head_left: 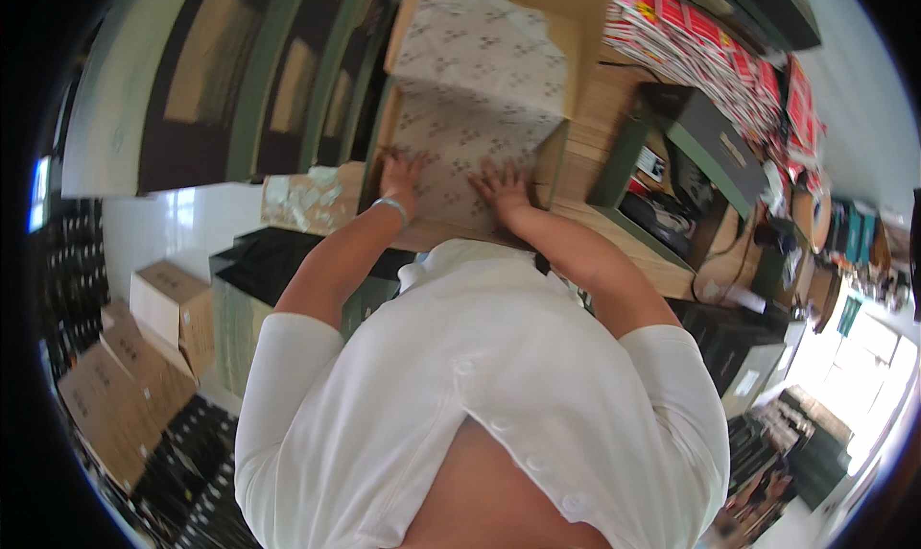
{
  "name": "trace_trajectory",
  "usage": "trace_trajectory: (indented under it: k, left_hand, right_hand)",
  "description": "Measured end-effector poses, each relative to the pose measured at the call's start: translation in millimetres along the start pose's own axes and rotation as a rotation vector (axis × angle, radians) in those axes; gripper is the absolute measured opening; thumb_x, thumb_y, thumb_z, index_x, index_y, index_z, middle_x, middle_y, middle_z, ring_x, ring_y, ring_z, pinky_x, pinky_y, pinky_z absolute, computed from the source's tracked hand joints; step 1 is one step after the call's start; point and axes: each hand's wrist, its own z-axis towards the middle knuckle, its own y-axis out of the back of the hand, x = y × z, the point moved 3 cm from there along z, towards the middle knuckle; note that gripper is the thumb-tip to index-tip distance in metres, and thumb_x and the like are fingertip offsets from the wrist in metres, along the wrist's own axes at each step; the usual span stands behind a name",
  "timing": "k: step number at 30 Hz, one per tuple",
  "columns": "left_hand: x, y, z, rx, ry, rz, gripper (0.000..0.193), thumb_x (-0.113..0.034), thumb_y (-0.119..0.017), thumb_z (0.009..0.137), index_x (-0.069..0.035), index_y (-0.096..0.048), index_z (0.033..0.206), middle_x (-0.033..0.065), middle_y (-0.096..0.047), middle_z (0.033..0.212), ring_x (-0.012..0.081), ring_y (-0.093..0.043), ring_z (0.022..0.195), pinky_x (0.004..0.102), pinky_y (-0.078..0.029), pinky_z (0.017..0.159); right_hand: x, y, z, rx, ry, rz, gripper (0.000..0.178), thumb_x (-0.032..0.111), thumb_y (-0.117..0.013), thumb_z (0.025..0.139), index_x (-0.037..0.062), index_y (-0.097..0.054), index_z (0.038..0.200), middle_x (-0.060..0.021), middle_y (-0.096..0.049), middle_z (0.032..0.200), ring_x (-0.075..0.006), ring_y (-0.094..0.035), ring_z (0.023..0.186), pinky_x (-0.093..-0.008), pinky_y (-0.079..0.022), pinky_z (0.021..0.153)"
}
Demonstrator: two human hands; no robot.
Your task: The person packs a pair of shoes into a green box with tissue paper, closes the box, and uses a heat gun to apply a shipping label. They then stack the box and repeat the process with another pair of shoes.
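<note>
In front of me lies an open cardboard box [587, 11], lined with pale tissue paper [480, 83] that has a small dark repeating print. The paper runs over the box's inside and up toward its far end. My left hand [401, 177] lies with fingers spread on the paper at the near left, a light band round its wrist. At the near right, my right hand [503, 188] presses on the same paper, its fingers spread too. Neither hand holds anything. What lies beneath the paper is hidden.
Right of the box, a dark green box [715, 151] stands open with dark items inside. Behind it lie stacks of red printed sheets [681, 40]. Large green and black boxes [206, 79] stand at the left. Brown cartons [129, 395] and more stacks fill the floor area.
</note>
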Motion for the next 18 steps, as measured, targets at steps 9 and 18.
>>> trace_trajectory:
  k: [9, 18]
  left_hand:
    - [8.3, 1.8, -19.3, -0.192, -0.147, -0.574, 0.074, -0.039, -0.061, 0.091, -0.018, -0.027, 0.154, 0.0196, -0.038, 0.150, 0.0390, -0.040, 0.135, 0.0487, -0.039, 0.104]
    - [-36.0, 42.5, -105.5, -0.442, -0.138, -1.023, 0.036, -0.043, -0.053, 0.098, -0.015, -0.067, 0.116, 0.0128, -0.071, 0.099, 0.0314, -0.068, 0.091, 0.0432, -0.054, 0.078]
  right_hand:
    - [-58.5, 111.1, -173.3, -0.915, -0.066, 0.747, 0.052, 0.023, -0.065, 0.091, 0.0099, -0.050, 0.139, -0.0180, -0.055, 0.136, -0.0334, -0.051, 0.126, -0.0405, -0.039, 0.108]
    - [-309.2, -73.2, -302.4, -0.247, -0.883, 0.418, 0.091, 0.035, -0.083, 0.073, 0.0146, -0.037, 0.148, -0.0168, -0.032, 0.155, -0.0437, -0.033, 0.138, -0.0517, -0.032, 0.112]
